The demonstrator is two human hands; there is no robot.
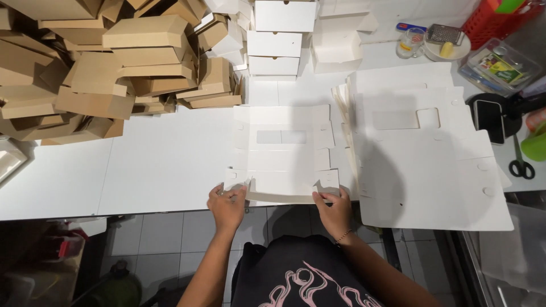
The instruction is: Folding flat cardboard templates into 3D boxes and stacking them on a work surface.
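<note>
**Both hands grip a flat white box blank**

The blank (282, 152) lies at the worktop's (159, 165) near edge. The left hand (227, 203) pinches its near left flap, and the right hand (334, 209) pinches the near right flap. Brown boxes (102, 62) fill the far left corner; a stack of blanks (421, 165) lies just right.

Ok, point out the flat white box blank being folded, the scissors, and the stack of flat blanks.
flat white box blank (282, 153), head view, its middle panel.
scissors (520, 166), head view, the handle loops.
stack of flat blanks (421, 170), head view, top sheet's bare middle.
</note>
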